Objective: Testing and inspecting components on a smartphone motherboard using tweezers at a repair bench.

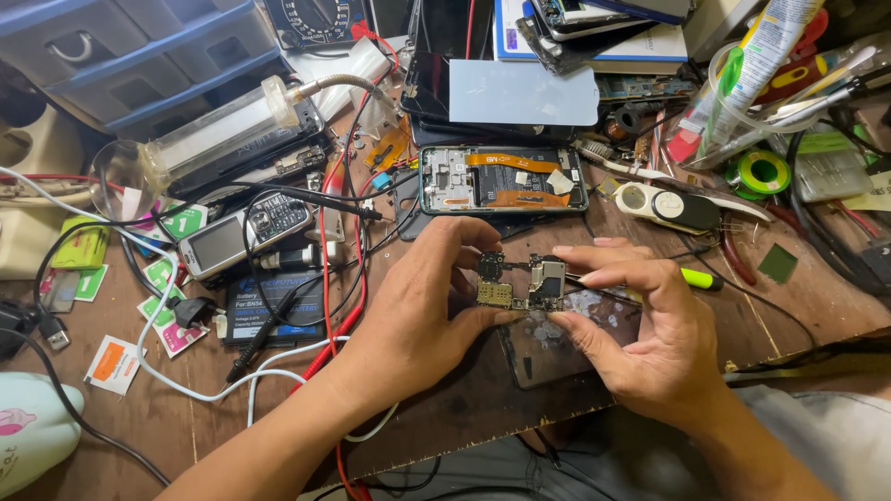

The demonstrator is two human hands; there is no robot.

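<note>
A pale, rounded object (28, 427) was seen at the far left edge of a cluttered wooden workbench (167, 417), with small sachets (113, 364) scattered near it and white and black cables (186, 380) trailed across the boards. Further right, an old keypad phone (246, 232) was laid at a slant, just above a flat black battery (274, 315), while a clear tube-shaped lamp on a flexible neck (218, 130) was stretched over the blue drawers (139, 56) behind. Red leads (327, 269) were run down the bench toward the near edge.

At the centre, a small phone circuit board (520, 281) was held just above the bench, between both hands. The left hand (418, 315) was closed on the board's left end, thumb below and fingertips curled over the top edge. The right hand (650, 334) was closed on the board's right end, pinched between thumb and forefinger, with the other fingers loosely extended. A dark cracked phone screen (557, 348) was laid directly beneath the board. Just behind the hands, an opened phone body (503, 179) was set with its orange ribbon cables exposed, and a grey rectangular sheet (522, 93) was rested on a stack of dark panels beyond it.

To the right, a green-handled tool (703, 278) was partly hidden by the right hand, a white device with a black round part (666, 206) was laid near it, and a green roll of tape (761, 173) was placed beside a clear cup of tools (770, 83).
</note>
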